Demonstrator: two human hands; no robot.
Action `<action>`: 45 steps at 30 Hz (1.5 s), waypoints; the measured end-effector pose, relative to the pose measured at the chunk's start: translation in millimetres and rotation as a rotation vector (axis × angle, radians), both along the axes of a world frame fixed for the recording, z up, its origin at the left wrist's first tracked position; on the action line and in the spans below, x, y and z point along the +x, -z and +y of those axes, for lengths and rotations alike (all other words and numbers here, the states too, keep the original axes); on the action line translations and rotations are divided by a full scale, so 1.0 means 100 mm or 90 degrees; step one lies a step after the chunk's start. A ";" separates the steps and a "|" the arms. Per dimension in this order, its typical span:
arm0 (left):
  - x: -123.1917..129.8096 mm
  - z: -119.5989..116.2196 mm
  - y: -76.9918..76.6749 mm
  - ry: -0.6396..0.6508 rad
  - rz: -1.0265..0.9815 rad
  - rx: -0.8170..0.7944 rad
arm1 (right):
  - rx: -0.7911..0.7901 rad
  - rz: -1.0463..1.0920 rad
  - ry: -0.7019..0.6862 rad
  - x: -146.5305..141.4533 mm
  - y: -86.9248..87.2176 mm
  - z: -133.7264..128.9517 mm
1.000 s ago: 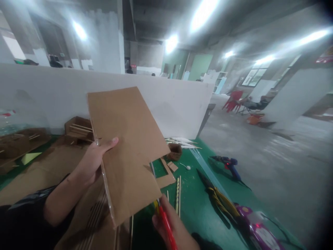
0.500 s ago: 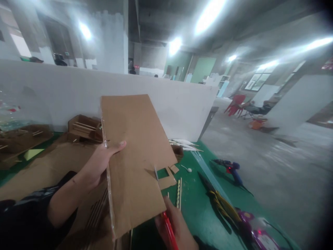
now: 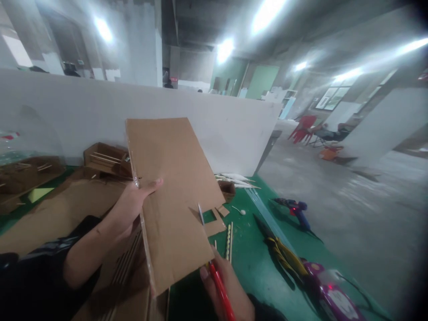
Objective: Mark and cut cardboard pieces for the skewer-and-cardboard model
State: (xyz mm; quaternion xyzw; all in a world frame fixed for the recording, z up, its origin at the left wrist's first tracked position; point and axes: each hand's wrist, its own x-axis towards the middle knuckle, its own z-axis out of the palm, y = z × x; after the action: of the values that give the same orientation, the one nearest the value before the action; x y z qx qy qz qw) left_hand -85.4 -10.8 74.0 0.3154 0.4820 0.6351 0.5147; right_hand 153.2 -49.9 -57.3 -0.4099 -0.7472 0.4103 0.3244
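Note:
A large brown cardboard sheet [image 3: 174, 191] stands tilted in front of me. My left hand [image 3: 133, 203] grips its left edge, thumb on the front face and the other fingers hidden behind. Low in the middle, my right hand [image 3: 225, 285] is closed on the red handle of a cutting tool [image 3: 220, 287], seemingly scissors. A metal blade shows at the sheet's right side, by a slit in the cardboard. Just right of the blade is a small cardboard piece with a square opening [image 3: 217, 225].
On the green table [image 3: 247, 249] at right lie yellow-handled pliers or shears [image 3: 284, 256], a blue tool [image 3: 297, 214] and a purple device [image 3: 334, 294]. Cardboard boxes [image 3: 105, 158] stand at left. A white partition [image 3: 234, 133] rises behind. Red chairs [image 3: 303, 129] are farther off.
The view has shifted slightly. The sheet's lower edge has moved a little up and right, and the blade and red handle are at a slightly different angle. Both hands keep their grips.

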 end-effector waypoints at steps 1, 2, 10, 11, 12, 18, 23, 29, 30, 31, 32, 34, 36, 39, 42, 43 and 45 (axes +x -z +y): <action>0.00 0.00 0.00 -0.003 0.002 0.002 | -0.002 -0.001 0.007 0.00 -0.01 0.00; 0.00 0.00 0.00 -0.008 0.004 0.004 | -0.004 -0.001 0.010 -0.01 -0.02 -0.01; 0.03 0.01 0.01 -0.013 0.010 0.008 | -0.022 -0.018 0.017 -0.03 -0.06 -0.02; 0.03 0.01 0.01 -0.015 0.011 0.006 | -0.022 -0.021 0.017 -0.03 -0.06 -0.02; 0.03 0.02 0.02 -0.018 0.011 0.008 | -0.022 -0.024 0.018 -0.03 -0.05 -0.02; 0.03 0.01 0.02 -0.021 0.023 0.020 | -0.023 -0.024 0.033 -0.03 -0.05 -0.04; 0.01 -0.03 0.01 0.017 0.032 0.011 | 0.027 0.018 -0.008 0.00 -0.10 -0.05; 0.03 -0.07 -0.01 0.052 0.028 0.009 | 0.043 0.048 -0.032 0.00 -0.21 -0.04; 0.03 -0.07 -0.01 0.051 0.026 0.010 | 0.046 0.046 -0.032 0.00 -0.22 -0.04; 0.04 -0.07 0.00 0.049 0.025 0.009 | 0.050 0.044 -0.031 -0.01 -0.22 -0.04; 0.04 -0.07 0.00 0.047 0.026 0.008 | 0.053 0.042 -0.032 -0.01 -0.22 -0.04; 0.06 -0.06 0.02 0.045 0.031 0.005 | 0.057 0.042 -0.032 -0.01 -0.20 -0.05; 0.07 -0.06 0.03 0.040 0.029 0.005 | 0.057 0.045 -0.015 -0.01 -0.17 -0.06; 0.09 -0.05 0.04 0.028 0.018 0.001 | 0.049 0.041 0.003 -0.01 -0.16 -0.06; 0.10 -0.04 0.04 0.018 0.018 -0.004 | 0.037 0.038 -0.019 -0.01 -0.19 -0.05; 0.10 -0.04 0.04 0.015 0.023 -0.004 | 0.036 0.041 -0.025 -0.01 -0.20 -0.05; 0.10 -0.04 0.04 0.012 0.031 -0.003 | 0.036 0.047 -0.023 -0.02 -0.21 -0.05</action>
State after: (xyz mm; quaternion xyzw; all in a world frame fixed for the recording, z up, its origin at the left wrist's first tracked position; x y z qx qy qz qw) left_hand -75.8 -14.8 69.9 0.3342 0.4926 0.6212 0.5097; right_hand 151.0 -54.5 -36.2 -0.3716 -0.7534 0.4098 0.3555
